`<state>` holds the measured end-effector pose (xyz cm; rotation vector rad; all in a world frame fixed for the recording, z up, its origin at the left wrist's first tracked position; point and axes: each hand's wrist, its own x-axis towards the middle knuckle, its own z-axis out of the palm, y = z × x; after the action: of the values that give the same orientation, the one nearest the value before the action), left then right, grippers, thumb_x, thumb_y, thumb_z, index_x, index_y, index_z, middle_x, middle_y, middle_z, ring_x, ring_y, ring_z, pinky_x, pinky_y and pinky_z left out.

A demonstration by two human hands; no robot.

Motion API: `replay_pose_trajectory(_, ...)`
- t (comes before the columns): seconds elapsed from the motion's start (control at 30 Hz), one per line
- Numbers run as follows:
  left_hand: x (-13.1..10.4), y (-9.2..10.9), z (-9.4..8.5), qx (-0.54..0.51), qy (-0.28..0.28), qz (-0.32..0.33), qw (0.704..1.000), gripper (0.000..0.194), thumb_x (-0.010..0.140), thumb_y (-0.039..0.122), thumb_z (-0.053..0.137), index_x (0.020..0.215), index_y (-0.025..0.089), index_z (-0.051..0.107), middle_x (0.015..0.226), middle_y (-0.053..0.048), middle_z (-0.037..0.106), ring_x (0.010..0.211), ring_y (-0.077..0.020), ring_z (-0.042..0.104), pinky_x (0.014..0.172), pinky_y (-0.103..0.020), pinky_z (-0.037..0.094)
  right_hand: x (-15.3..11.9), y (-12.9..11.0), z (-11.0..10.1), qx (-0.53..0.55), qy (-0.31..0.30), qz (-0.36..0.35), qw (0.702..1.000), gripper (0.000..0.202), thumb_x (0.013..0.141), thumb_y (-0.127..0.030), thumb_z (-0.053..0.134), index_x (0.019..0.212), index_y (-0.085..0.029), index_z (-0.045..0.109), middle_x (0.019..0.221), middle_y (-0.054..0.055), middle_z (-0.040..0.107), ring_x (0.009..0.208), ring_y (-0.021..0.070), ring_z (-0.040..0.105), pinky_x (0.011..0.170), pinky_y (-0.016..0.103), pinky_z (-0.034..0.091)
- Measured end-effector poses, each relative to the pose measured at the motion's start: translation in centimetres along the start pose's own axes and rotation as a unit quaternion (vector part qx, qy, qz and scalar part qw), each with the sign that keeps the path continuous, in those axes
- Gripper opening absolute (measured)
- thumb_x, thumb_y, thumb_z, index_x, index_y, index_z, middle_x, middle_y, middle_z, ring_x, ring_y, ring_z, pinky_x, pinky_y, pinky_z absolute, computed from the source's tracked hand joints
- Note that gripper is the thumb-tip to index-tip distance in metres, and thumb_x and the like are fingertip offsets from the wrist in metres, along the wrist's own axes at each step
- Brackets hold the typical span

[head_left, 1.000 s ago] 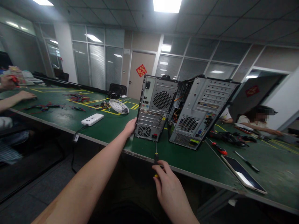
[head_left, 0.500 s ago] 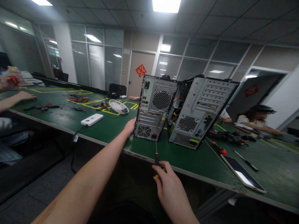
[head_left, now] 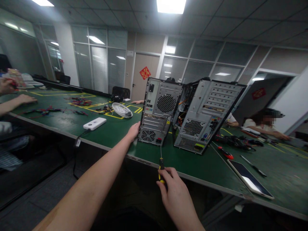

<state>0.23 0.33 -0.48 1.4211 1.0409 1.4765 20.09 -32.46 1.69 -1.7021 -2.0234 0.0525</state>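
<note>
- Here's the right hand (head_left: 175, 192), low at the table (head_left: 115, 130) edge, its grip closed with the fingers around the yellow-and-black handle of the screwdriver (head_left: 161, 163).
- The shaft points up and away, its far end at the bottom edge of the left tower (head_left: 156, 119), near the red switch; whether it touches there, I can't tell.
- Over to the left hand (head_left: 134, 131): it's against the left side of that tower, low down, fingers hidden behind the case, so how far its grip is closed I can't tell.
- And the left tower itself, standing on the table, back panel facing us, fan grilles and ports in full view.
- Just beside it, the right tower (head_left: 204, 115), standing with a slight lean in view, its innards showing on the side facing its neighbour.
- Out right, a red-and-black driver (head_left: 225, 153) lies on the table, then a slim dark tool (head_left: 253, 166) and a phone (head_left: 250, 179) near the edge, with black cables (head_left: 237, 141) behind.
- Across to the left, a white power bank (head_left: 95, 123) with a black cord, a white oval cover (head_left: 122, 110) beyond, and thin wires (head_left: 45, 110) scattered about.
- Far left, another person's hand (head_left: 27, 98) rests on the table; far right, a person (head_left: 263, 123) sits with an arm on it.
</note>
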Motion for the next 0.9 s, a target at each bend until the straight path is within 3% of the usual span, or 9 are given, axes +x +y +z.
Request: replay_pose_trajectory(0.9,-0.05,-0.09,-0.01,0.002,0.006,0.004,1.0,0.053,0.093,0.065,0.056,0.105,0.02,0.083,0.116,-0.01,0.083,0.114,-0.0309,0.071,0.112,-0.045,0.05,-0.07,0.33,0.4,0.041,0.001,-0.001,0.999,0.026,0.101,-0.013,0.062,0.123,-0.021,0.073,0.129,0.014,0.071,0.112,0.0286,0.077,0.097,0.041,0.064)
